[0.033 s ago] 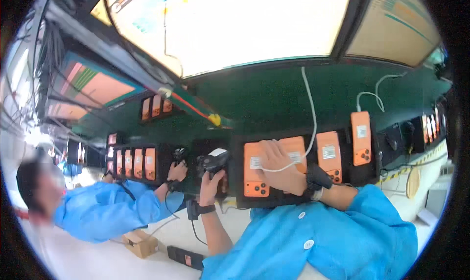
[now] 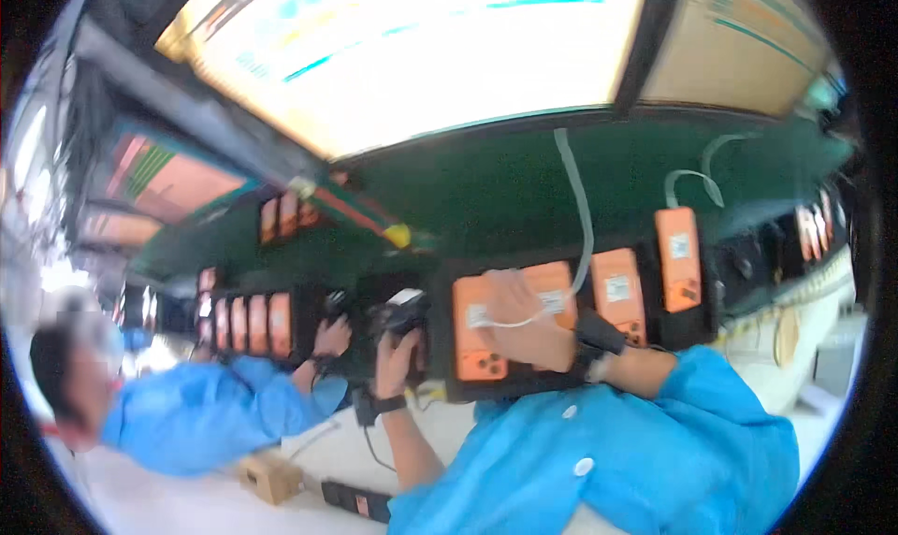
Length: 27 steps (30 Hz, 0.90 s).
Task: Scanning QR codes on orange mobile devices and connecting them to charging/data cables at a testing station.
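Observation:
My left hand (image 2: 396, 359) is wrapped round a black handheld scanner (image 2: 400, 316) with a white top, held upright left of the phone tray. Flat across the tray lies my right hand (image 2: 528, 325), fingers together and stretched away from me. It rests between an orange phone (image 2: 480, 357) on its left and a second orange phone (image 2: 550, 281) that it partly covers. Both phones lie camera side up with white labels. A white cable (image 2: 582, 226) comes down from the far side and bends across the back of this hand; its end is not clear.
To the right lie another orange phone (image 2: 617, 289) and one plugged to a cable (image 2: 678, 259). A lit screen (image 2: 449, 58) stands behind the green mat (image 2: 468, 198). At left, a co-worker in a blue coat (image 2: 215, 404) works beside a row of orange phones (image 2: 279, 325).
The whole view has shifted and tilted slightly, so things sit a little further left, and it is blurrier. Both hands keep their places on the scanner and over the phones.

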Tool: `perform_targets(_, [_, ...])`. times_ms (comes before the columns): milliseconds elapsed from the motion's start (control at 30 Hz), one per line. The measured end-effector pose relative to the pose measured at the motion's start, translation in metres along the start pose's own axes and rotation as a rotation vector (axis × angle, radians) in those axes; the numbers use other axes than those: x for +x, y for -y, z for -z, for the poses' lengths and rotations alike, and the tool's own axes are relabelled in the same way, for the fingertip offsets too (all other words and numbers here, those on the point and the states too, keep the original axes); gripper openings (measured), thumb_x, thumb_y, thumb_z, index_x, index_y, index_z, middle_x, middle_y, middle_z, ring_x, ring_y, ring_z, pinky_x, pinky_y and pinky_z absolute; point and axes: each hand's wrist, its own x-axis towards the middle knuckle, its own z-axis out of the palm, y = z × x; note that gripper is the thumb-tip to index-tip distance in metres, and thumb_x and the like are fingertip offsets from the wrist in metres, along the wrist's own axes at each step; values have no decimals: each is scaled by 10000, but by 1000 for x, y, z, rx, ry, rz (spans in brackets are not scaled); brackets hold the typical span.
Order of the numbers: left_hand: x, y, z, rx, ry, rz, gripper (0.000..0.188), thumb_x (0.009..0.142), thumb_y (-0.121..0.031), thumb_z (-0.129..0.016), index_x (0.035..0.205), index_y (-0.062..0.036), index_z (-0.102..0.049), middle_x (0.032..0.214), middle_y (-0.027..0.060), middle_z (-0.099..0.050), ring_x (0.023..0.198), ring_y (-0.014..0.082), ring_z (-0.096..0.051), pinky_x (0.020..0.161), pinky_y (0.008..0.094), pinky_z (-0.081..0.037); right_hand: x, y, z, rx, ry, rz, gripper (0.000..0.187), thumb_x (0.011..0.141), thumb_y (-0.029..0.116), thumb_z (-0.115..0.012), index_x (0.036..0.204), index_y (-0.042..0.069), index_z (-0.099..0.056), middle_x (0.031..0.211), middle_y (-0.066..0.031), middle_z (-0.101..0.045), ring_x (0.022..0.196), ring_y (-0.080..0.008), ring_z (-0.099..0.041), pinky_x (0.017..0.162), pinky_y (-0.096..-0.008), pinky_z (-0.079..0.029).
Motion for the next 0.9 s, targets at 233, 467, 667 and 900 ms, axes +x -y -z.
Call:
perform_targets(233, [57,86,-24,874,5,-294,422,968,-150,-481,1335,57,-459,1349,160,-515,1202,247,-486,1057,364,-361,7,-10,-1,-120,-335,82,209,702,230,-615,737,35,-549,808,-103,-518,801,-250,-496,717,-364,-382])
perform_targets(467, [48,53,-58,870,-4,-329,371,992,-191,-452,1272,48,-498,1281,148,-559,1136,246,-530,1018,349,-395,20,-12,14,147,-179,-28,378,597,119,-645,907,-48,-507,857,-186,-515,853,-345,-525,803,-417,-412])
perform_targets(667, [17,-53,-68,304,-61,-395,352,1013,-227,-428,1218,40,-532,1222,137,-597,1080,244,-568,985,337,-423,22,-19,79,581,0,139,140,719,92,-623,784,-32,-633,888,-228,-614,859,-366,-596,724,-399,-480])
perform_targets(900, [-30,-95,-96,49,253,-332,348,825,-54,-707,1146,-2,-582,963,74,-662,882,105,-605,779,260,-499,30,17,109,838,108,-62,161,892,80,-651,1025,-4,-685,977,-85,-655,896,-148,-637,773,-278,-513])
